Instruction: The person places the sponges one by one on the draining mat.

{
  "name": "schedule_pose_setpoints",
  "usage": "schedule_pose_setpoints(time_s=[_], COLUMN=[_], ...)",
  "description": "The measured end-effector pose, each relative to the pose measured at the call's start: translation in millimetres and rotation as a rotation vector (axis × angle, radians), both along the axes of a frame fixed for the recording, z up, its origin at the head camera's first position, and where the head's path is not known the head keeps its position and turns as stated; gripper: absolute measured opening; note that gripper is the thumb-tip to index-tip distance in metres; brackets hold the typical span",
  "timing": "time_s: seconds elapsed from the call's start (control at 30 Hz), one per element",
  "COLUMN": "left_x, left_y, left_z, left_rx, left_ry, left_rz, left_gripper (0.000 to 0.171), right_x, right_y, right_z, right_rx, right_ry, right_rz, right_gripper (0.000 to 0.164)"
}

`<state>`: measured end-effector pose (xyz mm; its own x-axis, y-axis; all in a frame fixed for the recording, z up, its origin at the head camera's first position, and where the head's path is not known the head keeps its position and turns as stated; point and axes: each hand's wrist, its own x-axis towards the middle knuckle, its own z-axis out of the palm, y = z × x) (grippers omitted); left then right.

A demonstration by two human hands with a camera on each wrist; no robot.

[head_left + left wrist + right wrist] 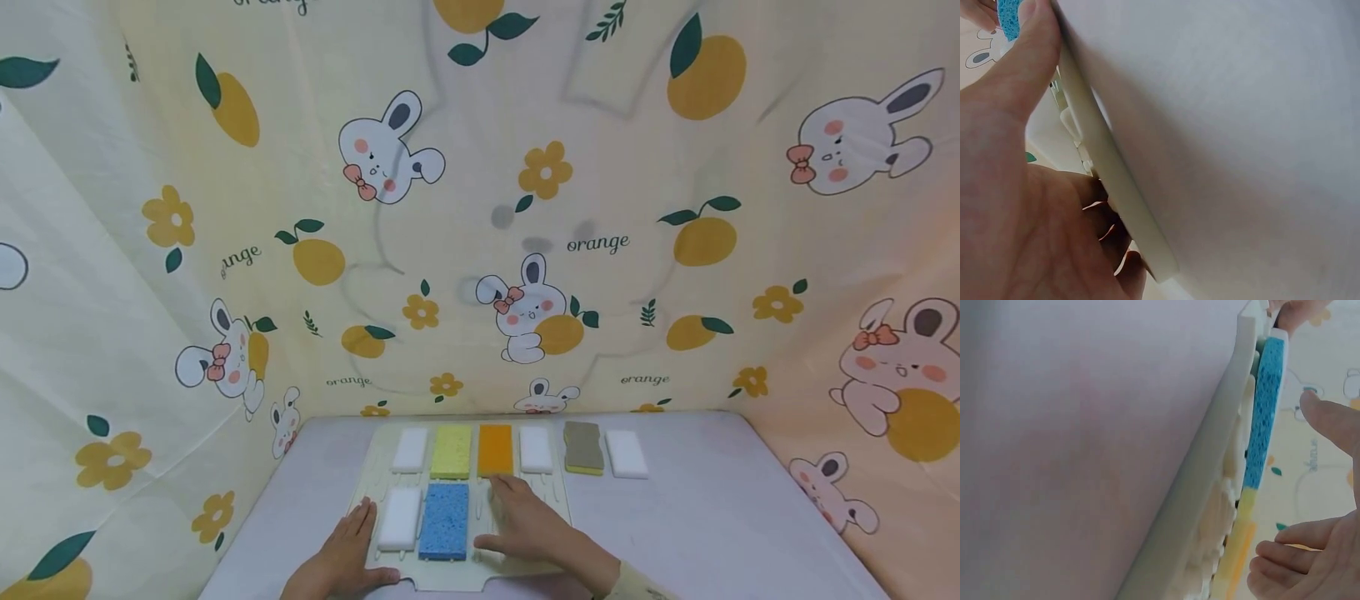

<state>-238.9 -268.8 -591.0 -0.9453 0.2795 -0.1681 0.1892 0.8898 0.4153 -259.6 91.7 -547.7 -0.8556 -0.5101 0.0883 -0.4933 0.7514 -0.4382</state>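
A pale cream board (510, 569) with raised ridges lies on the table. My left hand (342, 550) rests along its left edge, fingers straight and thumb at the near corner. My right hand (528, 521) is over the right half of the board, thumb and fingers spread, fingertips right at the near end of an orange sponge (495, 450). In the right wrist view nothing lies between its fingers. A blue sponge (445, 522) and a white sponge (401, 518) are in the front row. Behind them are a yellow sponge (452, 451) and two white sponges (410, 450).
Right of the board, a grey-and-yellow scrub sponge (583, 447) and another white sponge (627, 454) lie on the pale table (705, 508). A printed curtain (630, 333) with rabbits and oranges hangs behind the table and along both sides.
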Motion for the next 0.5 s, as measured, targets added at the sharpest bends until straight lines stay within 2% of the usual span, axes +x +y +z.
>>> schedule_pose_setpoints(time_s=[0.2, 0.5], left_x=[-0.9, -2.0], left_y=[0, 2], left_z=[0.5, -0.5], left_rx=[-0.023, -0.029], left_ry=[-0.002, -0.037], left_rz=[0.01, 0.008], left_gripper=[0.14, 0.14], right_x=[-1.9, -2.6], right_y=[16, 44], right_z=[0.7, 5.2], right_rx=[-0.029, -0.083], right_ry=[0.018, -0.021], right_rz=[-0.008, -0.069], right_gripper=[0.105, 0.105])
